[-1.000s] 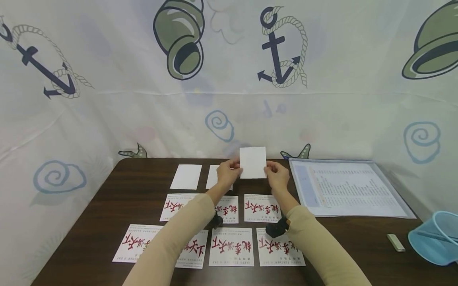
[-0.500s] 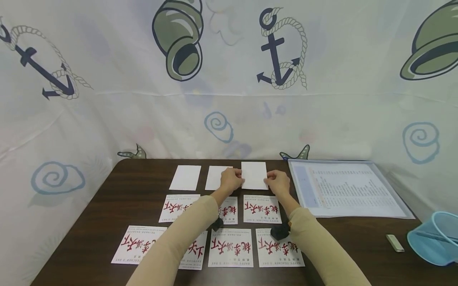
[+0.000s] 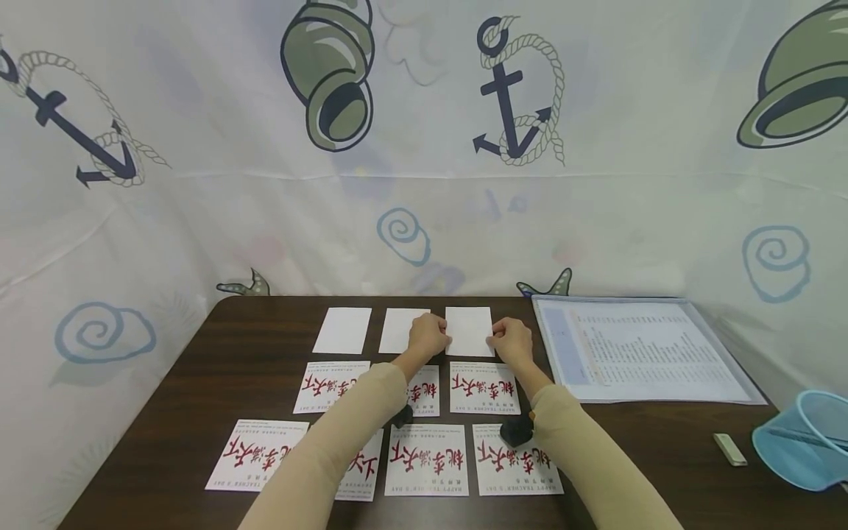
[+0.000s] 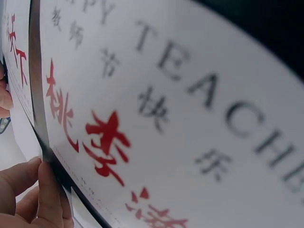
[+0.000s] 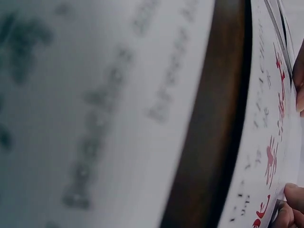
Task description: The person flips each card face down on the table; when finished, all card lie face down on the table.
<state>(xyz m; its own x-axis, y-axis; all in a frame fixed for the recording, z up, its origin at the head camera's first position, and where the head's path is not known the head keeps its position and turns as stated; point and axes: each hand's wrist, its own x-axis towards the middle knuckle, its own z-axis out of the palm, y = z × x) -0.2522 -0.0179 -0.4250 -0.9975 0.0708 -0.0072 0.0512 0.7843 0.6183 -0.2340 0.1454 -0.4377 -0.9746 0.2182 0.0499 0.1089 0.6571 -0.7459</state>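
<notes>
Both hands are at a blank white card (image 3: 468,331) at the far side of the table, last on the right in a row of blank cards. My left hand (image 3: 427,335) pinches its left edge, thumb and fingertips together in the left wrist view. The right hand (image 3: 511,340) pinches the opposite edge. The card looks flat, close to the tabletop. Left of it lie a second blank card (image 3: 397,329), partly behind the left hand, and a third white card (image 3: 341,330). Below the forearms lie printed cards (image 3: 484,388) with red characters, upside down in the head view.
Several more printed cards (image 3: 427,460) form a front row, partly covered by the left sleeve. At right lies a clear-edged sheet of printed text (image 3: 649,350). A small pale block (image 3: 730,450) and a blue cup (image 3: 795,449) stand near the right side. A patterned curtain (image 3: 424,147) hangs behind the table.
The blank card, raised and tilted up a second ago, has come down toward the table in line with the other blank cards. Both hands have moved down with it.
</notes>
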